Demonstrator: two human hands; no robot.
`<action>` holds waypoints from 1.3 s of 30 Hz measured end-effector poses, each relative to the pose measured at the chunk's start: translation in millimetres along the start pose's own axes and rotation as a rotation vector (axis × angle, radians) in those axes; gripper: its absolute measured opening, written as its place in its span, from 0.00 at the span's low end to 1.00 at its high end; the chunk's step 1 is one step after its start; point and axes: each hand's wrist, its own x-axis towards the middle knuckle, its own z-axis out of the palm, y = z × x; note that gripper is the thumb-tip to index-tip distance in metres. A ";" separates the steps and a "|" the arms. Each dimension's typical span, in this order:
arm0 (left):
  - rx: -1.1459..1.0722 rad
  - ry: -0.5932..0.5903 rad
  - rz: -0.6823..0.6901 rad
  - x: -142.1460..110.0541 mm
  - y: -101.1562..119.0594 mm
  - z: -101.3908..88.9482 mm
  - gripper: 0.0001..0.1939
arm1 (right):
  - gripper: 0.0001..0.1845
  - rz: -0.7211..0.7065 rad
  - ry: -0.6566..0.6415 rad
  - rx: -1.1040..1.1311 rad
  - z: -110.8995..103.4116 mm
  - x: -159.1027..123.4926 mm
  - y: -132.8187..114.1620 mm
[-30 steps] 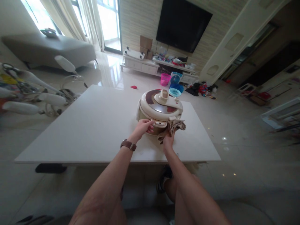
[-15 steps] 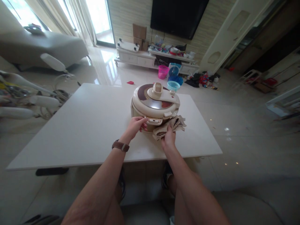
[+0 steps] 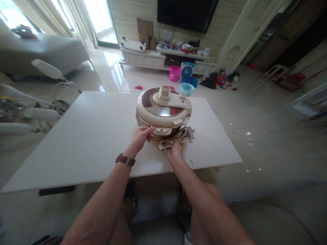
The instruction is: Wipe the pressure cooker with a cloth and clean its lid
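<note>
A cream and brown pressure cooker (image 3: 163,108) stands with its lid on at the far middle of a white table (image 3: 89,136). My left hand (image 3: 141,135), with a brown watch at the wrist, grips the cooker's front left rim beside the lid handle. My right hand (image 3: 175,149) is closed on a bunched brownish cloth (image 3: 178,136) and presses it against the cooker's lower front right side. Both forearms reach out over the table's near edge.
Beyond the table lie pink and blue baskets (image 3: 182,76) and scattered things on the glossy floor. A low white TV cabinet (image 3: 143,59) stands under a wall screen. A grey sofa (image 3: 43,51) and white tubular frames (image 3: 30,112) are at left.
The cloth and my right hand have slid a little lower and leftward along the cooker's front. My left hand keeps its grip on the rim. The camera has tilted down.
</note>
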 end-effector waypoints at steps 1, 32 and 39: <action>0.002 0.003 0.003 0.1 -0.7 -0.4 0.17 | 0.19 0.033 0.057 0.027 3.0 -8.7 -3.1; 0.077 -0.071 0.016 -11.4 5.2 -6.9 0.24 | 0.18 -0.284 0.101 -0.352 -0.7 12.2 -20.6; 0.098 -0.096 0.030 -11.0 6.4 -7.4 0.25 | 0.17 -0.210 0.132 -0.301 -9.7 43.9 -12.7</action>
